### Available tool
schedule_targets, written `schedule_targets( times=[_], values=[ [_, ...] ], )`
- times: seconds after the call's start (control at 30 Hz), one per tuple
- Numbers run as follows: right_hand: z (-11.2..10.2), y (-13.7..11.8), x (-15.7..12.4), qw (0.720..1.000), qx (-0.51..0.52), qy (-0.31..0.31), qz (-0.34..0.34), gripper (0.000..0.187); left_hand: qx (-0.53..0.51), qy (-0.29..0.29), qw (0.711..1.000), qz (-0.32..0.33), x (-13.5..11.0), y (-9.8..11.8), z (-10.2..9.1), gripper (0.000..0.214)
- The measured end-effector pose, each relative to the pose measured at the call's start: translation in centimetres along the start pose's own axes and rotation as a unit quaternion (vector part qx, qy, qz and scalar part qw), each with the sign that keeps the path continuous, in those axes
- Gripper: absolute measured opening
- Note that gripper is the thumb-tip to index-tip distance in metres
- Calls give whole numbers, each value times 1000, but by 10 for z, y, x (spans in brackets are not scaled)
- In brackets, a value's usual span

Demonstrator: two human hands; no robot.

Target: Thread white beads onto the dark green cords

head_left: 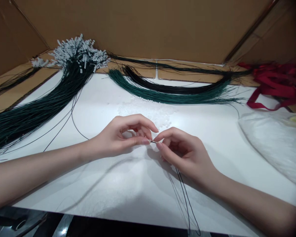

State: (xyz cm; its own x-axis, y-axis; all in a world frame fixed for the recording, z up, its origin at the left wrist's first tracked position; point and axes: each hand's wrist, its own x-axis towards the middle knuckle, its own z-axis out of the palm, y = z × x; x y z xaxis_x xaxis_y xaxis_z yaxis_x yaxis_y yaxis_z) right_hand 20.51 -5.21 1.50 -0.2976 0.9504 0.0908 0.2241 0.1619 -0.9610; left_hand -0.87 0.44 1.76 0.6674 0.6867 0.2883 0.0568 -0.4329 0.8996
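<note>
Head view: both hands meet over the middle of the white table. The left hand comes in from eight o'clock. Its grip is pinched together, thumb against forefinger, right at the free tip of the thin dark cord. Whether anything tiny sits between those fingertips is too small to tell. The right hand comes in from four o'clock. Its grip is clamped on the same cord just behind the tip, and the other fingers are curled under. From the right hand the cord runs as a few dark strands toward six o'clock and off the table's near edge.

Just beyond the hands, at twelve o'clock, a scatter of small clear beads lies on the table. Farther out at twelve to one o'clock, a green cord bundle lies curved, with a black cord bundle touching its far side. At ten o'clock a thick dark green bundle fans across the table, and its far ends carry white beaded tips. At two o'clock, well apart from the hands, red ribbons are heaped. At three o'clock sits a clear plastic bag with pale contents. Cardboard walls close the table's far side.
</note>
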Motion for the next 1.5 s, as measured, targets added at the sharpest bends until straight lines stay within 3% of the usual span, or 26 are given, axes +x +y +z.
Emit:
schedule_targets(
  times=[1.5],
  values=[
    [2,-1,0,1000,-10,4,-6,4,27,-8,1000,6,-1,2,2,21]
  ],
)
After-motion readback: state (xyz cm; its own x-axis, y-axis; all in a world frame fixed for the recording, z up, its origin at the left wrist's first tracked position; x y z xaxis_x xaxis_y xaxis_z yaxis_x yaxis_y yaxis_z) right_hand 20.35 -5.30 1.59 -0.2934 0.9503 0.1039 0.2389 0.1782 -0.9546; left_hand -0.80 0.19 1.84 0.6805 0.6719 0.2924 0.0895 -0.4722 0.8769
